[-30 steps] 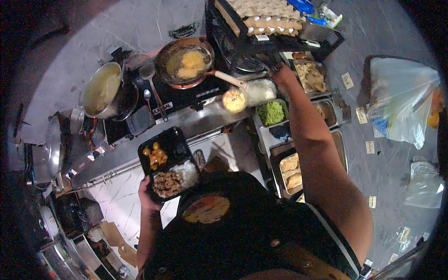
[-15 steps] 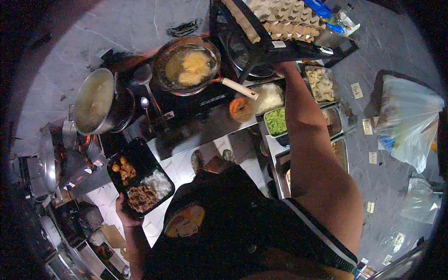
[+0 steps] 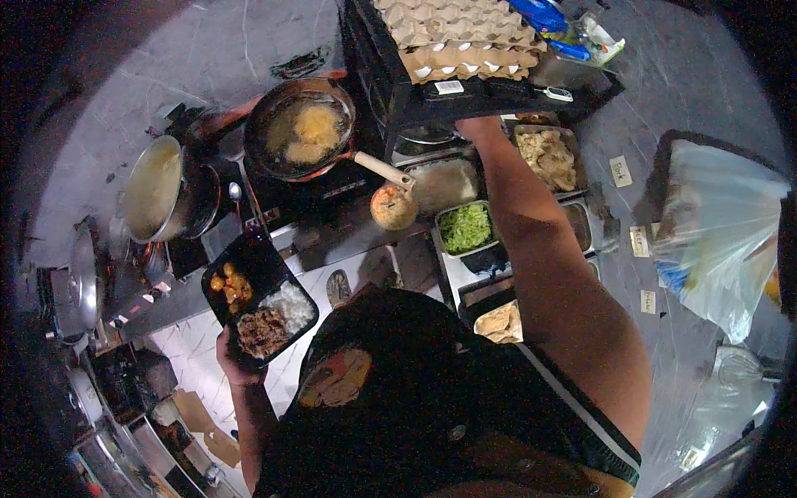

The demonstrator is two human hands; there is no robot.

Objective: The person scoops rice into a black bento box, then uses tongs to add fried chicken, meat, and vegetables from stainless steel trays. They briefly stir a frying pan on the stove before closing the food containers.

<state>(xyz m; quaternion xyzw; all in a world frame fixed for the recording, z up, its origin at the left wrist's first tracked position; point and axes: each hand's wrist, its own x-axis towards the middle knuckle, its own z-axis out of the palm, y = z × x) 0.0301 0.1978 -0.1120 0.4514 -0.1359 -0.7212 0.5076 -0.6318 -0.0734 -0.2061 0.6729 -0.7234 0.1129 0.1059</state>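
From my end of the feed, my left hand grips the near-left edge of a black divided meal tray, well filled: brown chopped meat just beside the fingers, white rice to its right, glazed orange chunks farther up, and one dark section bare. I read the step as plating: I support the tray at left while the other arm reaches out. My right hand is mostly tucked under the black shelf, so I cannot tell whether its fingers are spread or closed on something. Left of that forearm sits shredded green vegetable; just right of the hand, a pan of pale pieces. Between my hands but farther off, golden fried pieces lie in the frying pan, its pale handle pointing toward the right arm. I judge the next move calls for a level tray and a careful withdrawal past shelf and handle. Beyond the right hand are stacked egg trays.
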